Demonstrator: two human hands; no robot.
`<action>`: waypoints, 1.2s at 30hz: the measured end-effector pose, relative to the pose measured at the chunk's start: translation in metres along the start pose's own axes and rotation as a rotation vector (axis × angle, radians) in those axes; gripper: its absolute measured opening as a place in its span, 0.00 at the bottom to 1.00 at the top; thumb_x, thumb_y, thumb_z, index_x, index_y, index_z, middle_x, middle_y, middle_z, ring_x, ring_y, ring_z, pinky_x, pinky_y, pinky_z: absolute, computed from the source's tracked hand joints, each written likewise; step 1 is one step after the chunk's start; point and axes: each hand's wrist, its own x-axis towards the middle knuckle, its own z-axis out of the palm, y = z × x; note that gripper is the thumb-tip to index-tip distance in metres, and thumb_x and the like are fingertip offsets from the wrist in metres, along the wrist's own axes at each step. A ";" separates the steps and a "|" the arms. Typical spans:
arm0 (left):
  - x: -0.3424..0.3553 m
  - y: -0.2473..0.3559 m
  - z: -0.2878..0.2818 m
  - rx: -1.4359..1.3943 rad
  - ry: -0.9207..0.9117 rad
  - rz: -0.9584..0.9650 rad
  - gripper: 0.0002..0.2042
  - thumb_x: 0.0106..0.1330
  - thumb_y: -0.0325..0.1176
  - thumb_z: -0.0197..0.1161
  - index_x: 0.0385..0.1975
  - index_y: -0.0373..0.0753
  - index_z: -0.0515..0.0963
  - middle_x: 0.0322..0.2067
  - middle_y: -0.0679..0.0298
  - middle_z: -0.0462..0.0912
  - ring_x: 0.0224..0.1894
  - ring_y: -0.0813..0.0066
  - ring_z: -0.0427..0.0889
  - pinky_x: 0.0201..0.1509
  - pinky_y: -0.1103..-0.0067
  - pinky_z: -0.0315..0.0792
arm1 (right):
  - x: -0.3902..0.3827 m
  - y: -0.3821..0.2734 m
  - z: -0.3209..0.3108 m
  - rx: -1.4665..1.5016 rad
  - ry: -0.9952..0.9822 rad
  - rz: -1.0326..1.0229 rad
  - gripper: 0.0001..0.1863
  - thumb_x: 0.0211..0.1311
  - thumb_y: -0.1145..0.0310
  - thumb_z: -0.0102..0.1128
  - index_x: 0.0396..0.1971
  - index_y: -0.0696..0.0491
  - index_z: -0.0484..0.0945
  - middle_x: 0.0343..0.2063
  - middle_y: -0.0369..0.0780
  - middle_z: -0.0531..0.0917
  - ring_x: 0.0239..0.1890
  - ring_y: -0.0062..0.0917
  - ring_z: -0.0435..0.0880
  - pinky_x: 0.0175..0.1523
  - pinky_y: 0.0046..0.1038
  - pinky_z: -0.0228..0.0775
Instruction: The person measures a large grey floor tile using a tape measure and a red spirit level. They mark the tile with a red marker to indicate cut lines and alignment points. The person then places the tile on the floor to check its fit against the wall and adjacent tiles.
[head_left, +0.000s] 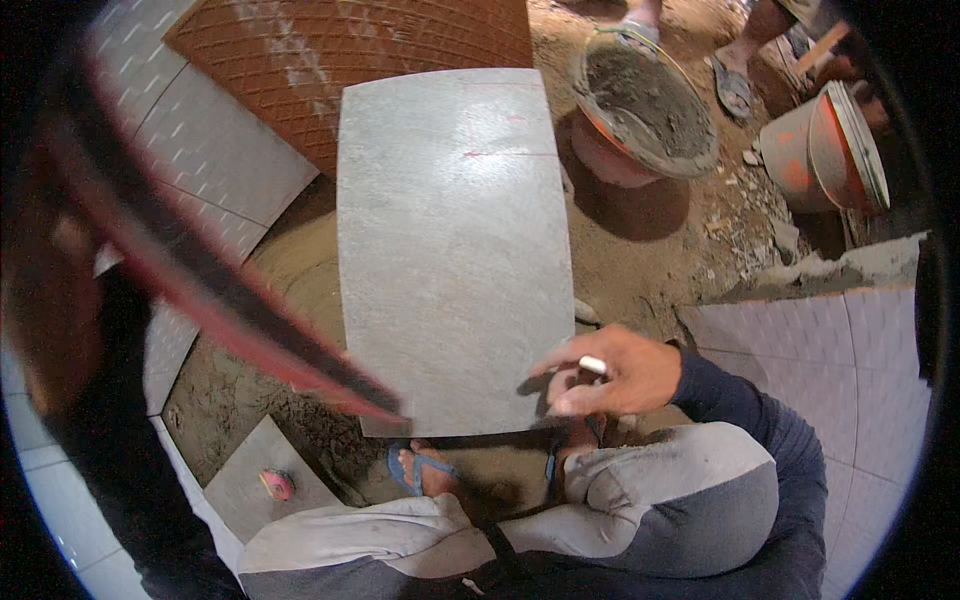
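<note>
A large grey tile (pixel 455 255) stretches before my knees, with thin red lines marked across its upper part. My left hand (pixel 72 235), dark and smeared by motion, is closed on a long red-and-black bar (pixel 240 295). That bar slants down to the tile's near left corner; its exact kind is too blurred to name. Over the tile's near right edge is my right hand (pixel 622 372), fingers bent, with a short white stick (pixel 592 365) held between them. Whether its fingertips touch the tile I cannot tell.
A brown ridged tile back (pixel 400 40) lies beyond. A bucket of wet mortar (pixel 645 110) stands far right, beside a tipped bucket (pixel 822 150) and another person's foot (pixel 733 80). A pink tape measure (pixel 277 486) rests on a tile piece (pixel 250 500). Laid tiles (pixel 810 350) lie right.
</note>
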 end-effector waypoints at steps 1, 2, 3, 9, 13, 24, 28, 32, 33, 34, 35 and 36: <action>0.003 -0.013 0.025 -0.152 -0.068 -0.020 0.23 0.72 0.44 0.61 0.61 0.36 0.75 0.56 0.51 0.77 0.57 0.63 0.79 0.57 0.67 0.78 | -0.002 -0.001 0.006 0.028 -0.009 -0.022 0.24 0.65 0.57 0.69 0.53 0.58 0.80 0.32 0.40 0.88 0.36 0.20 0.84 0.43 0.27 0.76; 0.002 -0.029 0.057 -0.322 -0.147 -0.053 0.22 0.71 0.42 0.63 0.60 0.36 0.77 0.56 0.55 0.78 0.57 0.66 0.79 0.59 0.71 0.75 | -0.007 0.003 0.010 0.065 -0.010 -0.025 0.25 0.65 0.57 0.69 0.53 0.59 0.79 0.32 0.40 0.88 0.36 0.20 0.84 0.43 0.27 0.76; -0.001 -0.008 0.079 -0.451 -0.174 -0.109 0.22 0.70 0.42 0.65 0.57 0.35 0.75 0.51 0.58 0.78 0.53 0.69 0.78 0.58 0.73 0.74 | -0.010 0.004 0.012 0.094 -0.018 -0.039 0.26 0.64 0.56 0.70 0.54 0.59 0.79 0.31 0.40 0.88 0.35 0.20 0.84 0.42 0.27 0.76; -0.050 -0.022 0.202 -0.799 -0.147 -0.475 0.10 0.62 0.35 0.73 0.30 0.37 0.81 0.25 0.71 0.81 0.25 0.85 0.78 0.31 0.82 0.72 | -0.036 0.046 0.039 0.147 -0.038 0.111 0.21 0.60 0.53 0.73 0.40 0.56 0.83 0.24 0.39 0.87 0.26 0.20 0.84 0.31 0.26 0.74; -0.094 -0.025 0.228 -0.688 -0.385 -0.583 0.13 0.62 0.40 0.72 0.38 0.40 0.78 0.30 0.73 0.79 0.29 0.86 0.76 0.33 0.83 0.70 | -0.051 0.078 0.055 0.212 -0.147 0.166 0.19 0.63 0.52 0.70 0.38 0.54 0.85 0.22 0.38 0.87 0.28 0.23 0.86 0.34 0.27 0.74; -0.127 -0.067 0.271 -0.210 -0.289 -0.419 0.16 0.58 0.38 0.75 0.32 0.31 0.80 0.28 0.61 0.84 0.28 0.76 0.82 0.33 0.76 0.76 | -0.046 0.133 0.081 0.732 -0.170 0.369 0.13 0.62 0.69 0.68 0.44 0.59 0.81 0.34 0.37 0.86 0.36 0.21 0.86 0.45 0.21 0.76; -0.130 -0.074 0.278 -0.175 -0.266 -0.327 0.16 0.56 0.38 0.75 0.30 0.29 0.81 0.28 0.57 0.86 0.27 0.72 0.83 0.33 0.73 0.78 | -0.047 0.141 0.084 0.686 -0.093 0.358 0.17 0.60 0.66 0.71 0.44 0.59 0.80 0.32 0.37 0.87 0.37 0.21 0.86 0.47 0.21 0.75; -0.129 -0.060 0.278 -0.173 -0.241 -0.398 0.18 0.57 0.40 0.75 0.33 0.29 0.82 0.30 0.58 0.86 0.30 0.73 0.83 0.36 0.74 0.77 | -0.042 0.139 0.089 0.437 -0.008 0.378 0.19 0.58 0.62 0.74 0.43 0.58 0.81 0.32 0.37 0.88 0.37 0.21 0.87 0.51 0.23 0.74; -0.128 -0.061 0.279 -0.156 -0.255 -0.423 0.19 0.58 0.42 0.74 0.35 0.30 0.81 0.32 0.60 0.85 0.32 0.75 0.82 0.38 0.76 0.75 | -0.043 0.134 0.087 0.419 -0.013 0.389 0.19 0.58 0.61 0.74 0.42 0.57 0.81 0.32 0.37 0.88 0.38 0.21 0.87 0.54 0.23 0.72; -0.128 -0.062 0.279 -0.139 -0.268 -0.448 0.20 0.60 0.44 0.74 0.37 0.31 0.81 0.33 0.63 0.85 0.34 0.77 0.81 0.39 0.78 0.74 | -0.044 0.129 0.085 0.402 -0.019 0.401 0.19 0.57 0.60 0.74 0.42 0.57 0.81 0.33 0.37 0.89 0.38 0.21 0.86 0.57 0.24 0.69; -0.127 -0.064 0.280 -0.138 -0.263 -0.442 0.19 0.60 0.44 0.74 0.37 0.31 0.81 0.33 0.63 0.85 0.33 0.77 0.81 0.38 0.78 0.74 | -0.046 0.125 0.080 0.438 -0.029 0.424 0.18 0.58 0.60 0.74 0.41 0.56 0.82 0.33 0.37 0.89 0.39 0.20 0.86 0.61 0.24 0.66; -0.128 -0.068 0.281 -0.137 -0.259 -0.436 0.19 0.59 0.43 0.74 0.36 0.31 0.81 0.33 0.63 0.85 0.32 0.77 0.81 0.38 0.78 0.74 | -0.047 0.123 0.077 0.474 -0.039 0.448 0.18 0.58 0.59 0.74 0.40 0.55 0.82 0.34 0.37 0.89 0.40 0.20 0.86 0.64 0.24 0.62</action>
